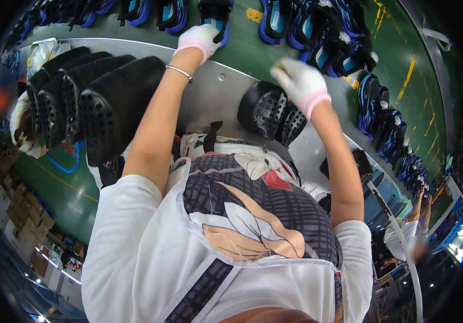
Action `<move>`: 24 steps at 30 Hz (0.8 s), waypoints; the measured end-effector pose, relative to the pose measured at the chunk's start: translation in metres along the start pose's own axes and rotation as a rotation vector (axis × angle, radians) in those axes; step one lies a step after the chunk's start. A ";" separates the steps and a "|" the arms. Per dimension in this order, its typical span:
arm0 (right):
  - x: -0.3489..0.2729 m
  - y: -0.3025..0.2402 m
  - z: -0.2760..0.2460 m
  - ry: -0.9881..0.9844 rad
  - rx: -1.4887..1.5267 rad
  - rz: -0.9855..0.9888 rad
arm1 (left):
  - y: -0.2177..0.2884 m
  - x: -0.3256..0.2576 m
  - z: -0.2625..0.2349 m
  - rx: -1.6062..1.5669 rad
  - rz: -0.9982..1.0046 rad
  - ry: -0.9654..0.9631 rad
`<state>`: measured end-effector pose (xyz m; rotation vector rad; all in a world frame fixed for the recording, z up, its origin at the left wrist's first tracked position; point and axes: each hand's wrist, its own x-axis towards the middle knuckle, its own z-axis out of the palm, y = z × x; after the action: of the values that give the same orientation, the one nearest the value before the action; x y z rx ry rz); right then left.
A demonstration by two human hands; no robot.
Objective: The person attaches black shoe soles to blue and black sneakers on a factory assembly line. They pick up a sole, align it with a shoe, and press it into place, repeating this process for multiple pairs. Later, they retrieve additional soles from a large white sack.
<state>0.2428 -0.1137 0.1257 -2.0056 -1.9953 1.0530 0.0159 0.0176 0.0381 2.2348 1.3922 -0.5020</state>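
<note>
My left hand [198,41], in a white glove with a pink cuff, is closed at the near end of a black shoe [213,12] with a light blue insole and blue sole. That shoe stands in the row along the far side of the metal table [210,89]. My right hand [300,82], gloved the same way, hovers over the table's right part. Its fingers are smeared by motion, so I cannot tell whether they hold anything. Just below it lie two black, rounded pieces with perforated ends [265,111].
Long black ribbed stacks with perforated ends [116,97] lie at the table's left, by a clear plastic bag [40,56]. More black-and-blue shoes [344,43] stand on the green surface beyond and down the right. At the far right another person's arms [417,207] reach toward shoes.
</note>
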 end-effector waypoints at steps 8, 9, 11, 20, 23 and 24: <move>-0.145 0.024 0.049 0.110 0.005 0.187 | 0.034 -0.076 0.006 -0.153 0.175 0.721; -0.152 0.021 0.059 0.160 -0.062 0.142 | 0.043 -0.083 0.004 -0.174 0.214 0.743; -0.155 0.021 0.074 0.179 -0.066 0.112 | 0.060 -0.095 0.009 -0.269 0.283 0.672; -0.184 0.004 0.051 0.254 0.094 -0.019 | 0.108 -0.133 0.014 -0.545 0.294 0.336; -0.189 -0.021 0.015 0.362 0.213 -0.105 | 0.131 -0.142 -0.012 -0.978 0.278 -0.022; -0.183 -0.027 0.004 0.397 0.174 -0.205 | 0.132 -0.146 -0.017 -1.273 0.244 -0.351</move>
<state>0.2383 -0.2799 0.2068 -1.7151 -1.7847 0.6918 0.0749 -0.1315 0.1539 1.1499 0.8147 0.1074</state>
